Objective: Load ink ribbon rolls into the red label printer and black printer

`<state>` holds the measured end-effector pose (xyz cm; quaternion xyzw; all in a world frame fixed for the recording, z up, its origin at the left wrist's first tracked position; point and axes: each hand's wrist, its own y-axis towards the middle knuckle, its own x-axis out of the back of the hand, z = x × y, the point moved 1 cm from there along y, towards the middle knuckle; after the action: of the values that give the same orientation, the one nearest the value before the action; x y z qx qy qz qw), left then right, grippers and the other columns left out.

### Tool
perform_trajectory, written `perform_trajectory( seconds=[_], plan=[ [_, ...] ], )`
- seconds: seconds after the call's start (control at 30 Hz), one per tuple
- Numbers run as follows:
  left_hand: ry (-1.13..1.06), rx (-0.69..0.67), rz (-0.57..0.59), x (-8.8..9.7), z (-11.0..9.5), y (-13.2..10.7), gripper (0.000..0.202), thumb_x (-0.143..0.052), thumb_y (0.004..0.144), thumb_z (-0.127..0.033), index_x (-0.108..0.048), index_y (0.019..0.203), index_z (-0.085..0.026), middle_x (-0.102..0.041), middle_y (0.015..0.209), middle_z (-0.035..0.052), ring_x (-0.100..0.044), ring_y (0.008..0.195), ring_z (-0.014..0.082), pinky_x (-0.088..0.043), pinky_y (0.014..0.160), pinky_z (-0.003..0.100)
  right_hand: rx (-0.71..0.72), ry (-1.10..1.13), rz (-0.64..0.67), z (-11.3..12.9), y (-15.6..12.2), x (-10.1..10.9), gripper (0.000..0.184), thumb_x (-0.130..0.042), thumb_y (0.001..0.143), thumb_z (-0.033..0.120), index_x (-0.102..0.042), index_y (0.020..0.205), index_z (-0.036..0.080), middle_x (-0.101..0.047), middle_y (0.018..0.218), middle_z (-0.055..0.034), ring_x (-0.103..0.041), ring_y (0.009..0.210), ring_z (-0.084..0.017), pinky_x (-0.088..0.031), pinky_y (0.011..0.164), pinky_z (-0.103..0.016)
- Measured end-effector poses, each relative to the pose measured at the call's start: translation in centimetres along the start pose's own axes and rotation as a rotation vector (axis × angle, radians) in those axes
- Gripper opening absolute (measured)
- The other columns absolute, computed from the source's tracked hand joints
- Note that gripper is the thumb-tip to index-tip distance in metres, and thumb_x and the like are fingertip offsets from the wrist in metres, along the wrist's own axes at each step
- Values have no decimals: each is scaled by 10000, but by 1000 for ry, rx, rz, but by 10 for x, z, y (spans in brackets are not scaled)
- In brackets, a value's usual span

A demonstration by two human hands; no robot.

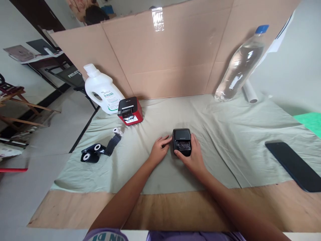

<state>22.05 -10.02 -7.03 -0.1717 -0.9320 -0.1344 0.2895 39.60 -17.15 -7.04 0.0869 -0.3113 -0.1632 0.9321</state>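
Note:
A small black printer sits on the pale green cloth in the middle of the table. My right hand is wrapped round its near right side, thumb on the front edge. My left hand rests on the cloth at its left side, fingertips touching the printer's left edge, fingers curled loosely.
A red and black printer and a white jug stand at the back left. Black ribbon rolls lie on the left. A clear water bottle leans at the back right. A dark phone lies right. A cardboard wall closes the back.

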Motion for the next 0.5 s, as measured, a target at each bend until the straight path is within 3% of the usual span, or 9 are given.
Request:
perform_trajectory(
  seconds=[0.1,0.2,0.33,0.5],
  plan=[
    [-51,-36,-26,2,-4,-1,532,-503,879,-99,-613,1378,-250,-626,1407,29,-570,1328,207,-379,1204,440,-4,14,5,1,1,2,965,-677,798,601,-307,1540,108,-396,1551,-246,-353,1455,-374,-329,1160,-588],
    [-39,-68,-17,1,-6,-1,574,-505,873,-108,-566,1426,-247,-605,1434,32,-564,1325,210,-387,1196,420,-44,28,29,1,1,2,1031,-704,772,595,-257,1558,99,-458,1496,-252,-431,1392,-385,-367,1124,-593],
    [-67,-60,-5,-2,-1,-3,620,-475,880,-112,-493,1486,-242,-550,1491,35,-501,1387,219,-329,1226,442,-74,36,30,1,1,1,1186,-780,701,567,-144,1591,107,-446,1500,-254,-429,1394,-395,-392,1105,-580],
    [-209,-56,42,-4,1,0,647,-417,974,-217,-258,1599,-268,-459,1560,38,-394,1473,219,-233,1259,466,-64,47,54,2,3,2,1217,-799,682,527,-88,1598,156,-427,1518,-237,-399,1412,-416,-384,1109,-598]
  ],
)
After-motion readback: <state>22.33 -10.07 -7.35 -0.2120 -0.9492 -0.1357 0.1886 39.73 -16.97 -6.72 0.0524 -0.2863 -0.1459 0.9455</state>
